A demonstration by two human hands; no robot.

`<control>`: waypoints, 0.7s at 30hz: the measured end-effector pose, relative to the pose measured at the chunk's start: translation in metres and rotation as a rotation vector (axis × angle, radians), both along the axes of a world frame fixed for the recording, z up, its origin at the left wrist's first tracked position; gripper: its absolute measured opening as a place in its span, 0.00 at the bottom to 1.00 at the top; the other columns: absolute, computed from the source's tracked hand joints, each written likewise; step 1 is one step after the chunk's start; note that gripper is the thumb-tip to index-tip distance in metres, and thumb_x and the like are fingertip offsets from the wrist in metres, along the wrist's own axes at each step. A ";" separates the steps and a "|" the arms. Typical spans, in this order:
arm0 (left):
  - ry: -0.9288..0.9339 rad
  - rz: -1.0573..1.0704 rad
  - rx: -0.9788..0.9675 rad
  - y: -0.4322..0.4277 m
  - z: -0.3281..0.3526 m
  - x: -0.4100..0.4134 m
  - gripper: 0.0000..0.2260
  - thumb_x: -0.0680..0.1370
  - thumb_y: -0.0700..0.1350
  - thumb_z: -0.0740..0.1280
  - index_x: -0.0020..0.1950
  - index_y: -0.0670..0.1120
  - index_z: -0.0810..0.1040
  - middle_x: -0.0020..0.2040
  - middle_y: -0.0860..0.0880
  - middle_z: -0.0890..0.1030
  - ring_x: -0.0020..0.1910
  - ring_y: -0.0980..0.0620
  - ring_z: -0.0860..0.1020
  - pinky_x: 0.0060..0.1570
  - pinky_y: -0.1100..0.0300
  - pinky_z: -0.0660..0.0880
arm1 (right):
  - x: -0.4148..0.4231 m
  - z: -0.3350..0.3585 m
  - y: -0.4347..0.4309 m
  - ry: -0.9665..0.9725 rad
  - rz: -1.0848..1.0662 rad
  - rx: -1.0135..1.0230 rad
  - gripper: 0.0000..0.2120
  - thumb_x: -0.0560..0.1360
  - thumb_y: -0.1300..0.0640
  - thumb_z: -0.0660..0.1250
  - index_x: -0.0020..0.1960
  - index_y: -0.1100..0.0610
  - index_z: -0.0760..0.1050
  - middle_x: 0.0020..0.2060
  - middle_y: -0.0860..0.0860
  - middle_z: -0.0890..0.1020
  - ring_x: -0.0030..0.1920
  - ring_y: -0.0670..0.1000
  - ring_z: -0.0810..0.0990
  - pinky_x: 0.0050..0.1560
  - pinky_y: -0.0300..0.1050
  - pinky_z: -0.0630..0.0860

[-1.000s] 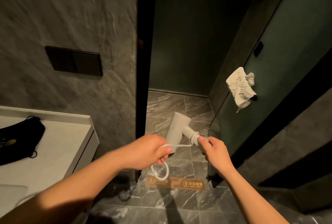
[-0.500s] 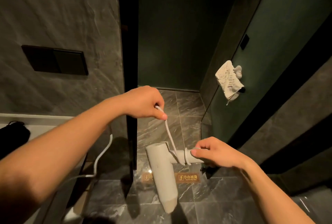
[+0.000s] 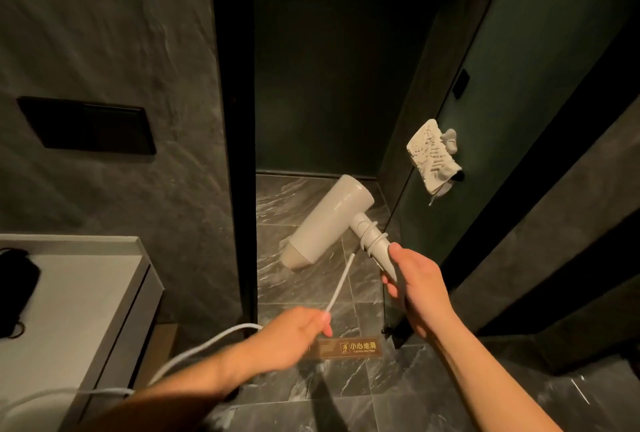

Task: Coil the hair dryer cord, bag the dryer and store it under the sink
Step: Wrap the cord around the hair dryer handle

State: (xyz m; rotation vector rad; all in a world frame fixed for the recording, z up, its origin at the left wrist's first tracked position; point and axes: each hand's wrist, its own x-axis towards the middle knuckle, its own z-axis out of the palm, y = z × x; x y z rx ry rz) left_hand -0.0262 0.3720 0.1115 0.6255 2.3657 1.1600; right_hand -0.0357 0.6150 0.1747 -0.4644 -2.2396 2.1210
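The white hair dryer (image 3: 329, 220) hangs in the air over the tiled floor, barrel slanting up and to the right. My right hand (image 3: 417, 284) grips the end of its handle. A couple of turns of the white cord (image 3: 341, 284) wrap the handle near the barrel. From there the cord runs taut down-left into my left hand (image 3: 294, 336), which pinches it, then trails left past my forearm toward the counter. A black bag (image 3: 15, 293) lies on the white counter (image 3: 104, 296) at the left edge, partly cut off.
A dark door frame (image 3: 239, 154) stands between the marble wall and a green stall. A glass door at right carries a white towel (image 3: 433, 158) on its handle. A brass slip-warning plate (image 3: 349, 347) lies in the floor. A black wall panel (image 3: 93, 126) sits above the counter.
The dryer has swung from barrel-down to barrel-up-right. My left hand dropped from above the dryer to below it, pulling the cord taut. My right hand turned the handle.
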 end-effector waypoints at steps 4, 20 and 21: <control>0.217 -0.117 -0.184 -0.009 0.039 0.003 0.13 0.83 0.54 0.55 0.48 0.49 0.75 0.40 0.50 0.80 0.38 0.47 0.79 0.42 0.46 0.78 | -0.011 -0.025 0.004 0.038 -0.067 0.419 0.23 0.74 0.39 0.67 0.33 0.57 0.72 0.23 0.43 0.73 0.27 0.45 0.70 0.29 0.44 0.69; 0.496 0.028 -0.081 -0.058 0.142 -0.119 0.12 0.72 0.60 0.73 0.34 0.53 0.81 0.32 0.55 0.80 0.32 0.59 0.77 0.35 0.64 0.74 | -0.009 0.015 -0.016 -0.031 0.850 -0.005 0.20 0.76 0.43 0.73 0.48 0.61 0.83 0.32 0.55 0.82 0.27 0.47 0.77 0.26 0.36 0.69; 0.422 0.037 -0.035 -0.065 0.129 -0.120 0.13 0.73 0.57 0.73 0.34 0.50 0.81 0.31 0.53 0.80 0.32 0.59 0.76 0.36 0.64 0.74 | -0.009 0.019 -0.019 -0.008 0.849 -0.102 0.20 0.76 0.44 0.73 0.49 0.63 0.82 0.32 0.55 0.82 0.26 0.45 0.77 0.25 0.34 0.69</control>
